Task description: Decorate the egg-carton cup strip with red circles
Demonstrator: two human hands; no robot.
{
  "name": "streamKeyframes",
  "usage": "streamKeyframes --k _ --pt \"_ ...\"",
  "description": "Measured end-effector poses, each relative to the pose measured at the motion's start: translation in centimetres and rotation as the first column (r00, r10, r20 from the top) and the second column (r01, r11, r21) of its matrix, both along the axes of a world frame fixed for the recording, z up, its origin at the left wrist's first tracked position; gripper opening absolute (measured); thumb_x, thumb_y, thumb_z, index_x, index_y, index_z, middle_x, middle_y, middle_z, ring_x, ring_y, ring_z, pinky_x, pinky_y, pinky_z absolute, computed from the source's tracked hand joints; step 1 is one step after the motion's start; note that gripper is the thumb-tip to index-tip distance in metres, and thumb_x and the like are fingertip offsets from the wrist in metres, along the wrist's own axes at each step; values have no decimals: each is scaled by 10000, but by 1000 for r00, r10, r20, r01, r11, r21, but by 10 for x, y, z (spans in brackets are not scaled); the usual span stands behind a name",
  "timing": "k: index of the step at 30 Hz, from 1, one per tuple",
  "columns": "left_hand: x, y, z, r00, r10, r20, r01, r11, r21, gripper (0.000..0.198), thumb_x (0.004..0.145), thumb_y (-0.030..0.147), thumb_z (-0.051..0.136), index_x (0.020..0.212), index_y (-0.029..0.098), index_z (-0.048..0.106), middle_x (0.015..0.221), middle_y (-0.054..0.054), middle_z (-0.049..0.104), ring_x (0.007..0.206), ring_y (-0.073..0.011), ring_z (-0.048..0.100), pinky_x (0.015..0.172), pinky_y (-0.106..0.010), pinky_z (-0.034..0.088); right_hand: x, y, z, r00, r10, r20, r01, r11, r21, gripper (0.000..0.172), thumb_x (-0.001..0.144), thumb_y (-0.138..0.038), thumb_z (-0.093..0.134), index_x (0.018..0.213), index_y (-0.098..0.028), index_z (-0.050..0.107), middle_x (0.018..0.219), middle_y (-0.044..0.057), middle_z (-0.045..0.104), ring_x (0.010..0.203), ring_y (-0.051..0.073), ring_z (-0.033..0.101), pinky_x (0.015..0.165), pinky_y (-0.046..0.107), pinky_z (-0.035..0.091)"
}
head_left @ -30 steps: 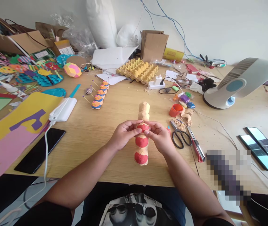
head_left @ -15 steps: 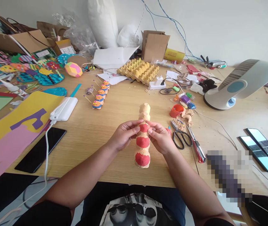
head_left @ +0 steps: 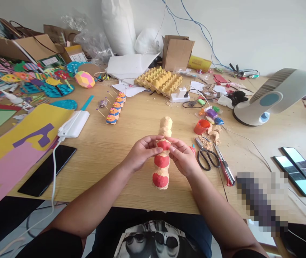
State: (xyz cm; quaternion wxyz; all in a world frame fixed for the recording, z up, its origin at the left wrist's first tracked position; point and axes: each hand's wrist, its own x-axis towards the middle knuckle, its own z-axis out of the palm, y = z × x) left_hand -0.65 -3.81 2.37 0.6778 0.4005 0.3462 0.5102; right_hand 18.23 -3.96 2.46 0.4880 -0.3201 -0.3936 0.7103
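Note:
A long, bumpy strip (head_left: 161,162) of beige egg-carton cups points away from me, with red patches on its three nearer cups and plain beige cups at the far end. My left hand (head_left: 145,152) grips its left side by the third red patch, thumb on the red. On the other side my right hand (head_left: 182,154) pinches the same cup between thumb and fingers. Black-handled scissors (head_left: 208,157) and a red cutter knife (head_left: 226,168) lie right of my right hand. A finished-looking orange and blue strip (head_left: 116,108) stands farther back on the left.
An orange-red cup (head_left: 202,126) and clay packets (head_left: 211,113) sit right of the strip. Farther back are a yellow egg tray (head_left: 160,81) and a white fan (head_left: 273,96). Colored sheets (head_left: 31,143), a power bank (head_left: 74,124) and a black phone (head_left: 47,170) lie left.
The near end of the held strip has swung slightly left and up. Both hands keep their hold on it.

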Motion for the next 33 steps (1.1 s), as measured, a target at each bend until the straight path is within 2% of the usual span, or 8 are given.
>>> streamKeyframes --k 6,12,18,22,26,33 --pt "-4 3 -10 986 8 -168 11 994 111 460 762 260 884 1204 212 765 987 -55 772 856 -158 703 791 -282 560 -4 -1 0 993 -53 103 43 995 95 421 723 -295 932 1106 -268 760 870 1 793 820 164 722 828 335 595" --pt "-7 3 -9 982 -2 -186 25 992 121 461 772 256 871 1219 213 767 1006 -63 775 850 -160 702 776 -277 558 0 -2 5 988 -46 148 32 994 101 419 724 -304 933 1107 -277 766 878 5 788 808 169 718 805 338 595" --pt "-8 3 -3 992 -20 -124 31 996 88 464 743 239 897 1193 227 782 1056 -65 780 900 -168 711 812 -283 560 3 0 5 997 3 77 -8 998 66 429 731 -313 929 1129 -283 771 905 0 789 839 150 712 834 320 588" --pt "-6 2 1 998 -57 4 57 998 10 431 750 274 900 1165 230 792 1080 -74 790 936 -178 728 814 -276 570 3 0 4 1000 21 -7 -21 1000 -13 378 761 -398 901 1098 -275 780 977 18 796 844 154 710 785 308 580" --pt "-4 0 0 993 -66 101 72 996 -48 379 750 264 901 1118 249 808 1084 -59 803 954 -171 740 828 -265 575 0 -1 0 998 -6 -66 2 998 -62 330 735 -376 921 1025 -290 789 886 -12 779 769 136 680 740 285 557" --pt "-2 -4 -2 984 -78 159 93 992 -86 334 787 256 873 1112 269 799 1064 -33 803 917 -149 737 792 -253 561 -2 -2 -2 990 43 -133 -52 997 -65 306 742 -383 917 1010 -314 787 900 -30 778 756 129 671 747 289 554"
